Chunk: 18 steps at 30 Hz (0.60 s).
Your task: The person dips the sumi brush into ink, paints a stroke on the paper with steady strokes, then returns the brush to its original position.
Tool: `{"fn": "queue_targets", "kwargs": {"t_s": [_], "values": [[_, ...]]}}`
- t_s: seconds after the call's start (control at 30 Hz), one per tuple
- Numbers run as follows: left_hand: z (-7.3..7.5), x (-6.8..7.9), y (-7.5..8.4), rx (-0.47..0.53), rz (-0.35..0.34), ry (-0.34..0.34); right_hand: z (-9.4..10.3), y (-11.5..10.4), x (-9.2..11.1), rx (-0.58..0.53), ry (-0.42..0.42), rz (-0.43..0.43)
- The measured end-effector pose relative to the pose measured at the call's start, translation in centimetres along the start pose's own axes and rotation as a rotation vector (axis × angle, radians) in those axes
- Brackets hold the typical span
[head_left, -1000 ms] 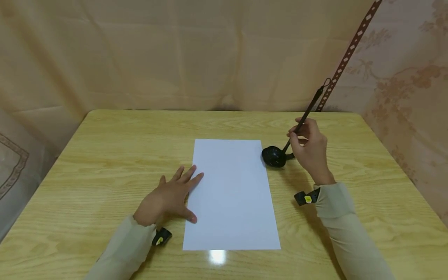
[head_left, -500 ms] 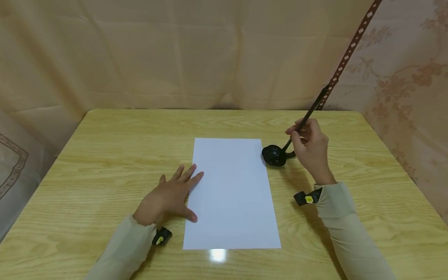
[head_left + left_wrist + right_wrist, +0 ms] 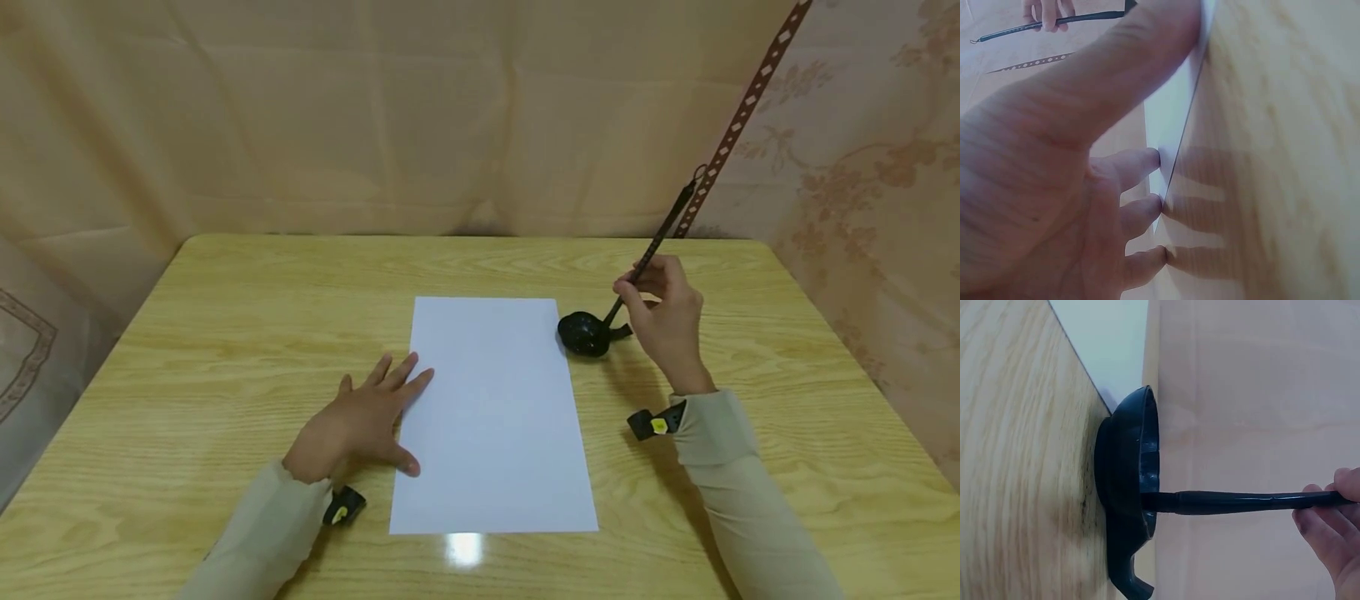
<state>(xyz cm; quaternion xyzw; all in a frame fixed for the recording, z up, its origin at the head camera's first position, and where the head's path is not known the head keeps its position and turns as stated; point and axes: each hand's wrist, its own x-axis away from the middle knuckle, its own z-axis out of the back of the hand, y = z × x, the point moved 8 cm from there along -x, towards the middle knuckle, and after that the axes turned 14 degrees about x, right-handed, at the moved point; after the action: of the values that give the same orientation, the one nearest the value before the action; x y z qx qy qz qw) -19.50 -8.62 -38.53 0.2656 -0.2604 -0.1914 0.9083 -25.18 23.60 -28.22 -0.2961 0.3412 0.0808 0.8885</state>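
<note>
My right hand pinches the dark handle of a calligraphy brush between thumb and fingers. The brush leans to the upper right, with a hanging loop at its top end. Its lower end is inside a small black ink dish with a curved handle, so the bristles are hidden. In the right wrist view the brush passes over the rim of the dish. Fingers spread, my left hand rests along the left edge of a white sheet of paper, thumb and fingertips on the sheet.
Everything lies on a light wood-grain table. The ink dish sits right at the paper's right edge. A beige curtain hangs behind the table, and a floral cloth with a brown patterned strip is at the right.
The brush's top end tipped a little to the right half a second ago and has swung back left; its lower end stays in the dish. The left hand and paper keep their places.
</note>
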Motion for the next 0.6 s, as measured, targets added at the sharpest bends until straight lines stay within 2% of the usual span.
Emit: {"fn": "queue_targets", "kwargs": {"t_s": [0.13,0.3,0.6], "values": [[-0.05,-0.06,0.0,0.003,0.0,-0.002,0.04,-0.12,0.0,-0.001,-0.003,0.016],[-0.14,-0.21,0.11,0.001,-0.006,-0.005,-0.03,-0.23,0.01,-0.052,-0.024,0.021],[0.02,-0.04,0.13,-0.003,-0.017,0.002,0.58,-0.61,0.0,-0.073,-0.002,0.011]]}}
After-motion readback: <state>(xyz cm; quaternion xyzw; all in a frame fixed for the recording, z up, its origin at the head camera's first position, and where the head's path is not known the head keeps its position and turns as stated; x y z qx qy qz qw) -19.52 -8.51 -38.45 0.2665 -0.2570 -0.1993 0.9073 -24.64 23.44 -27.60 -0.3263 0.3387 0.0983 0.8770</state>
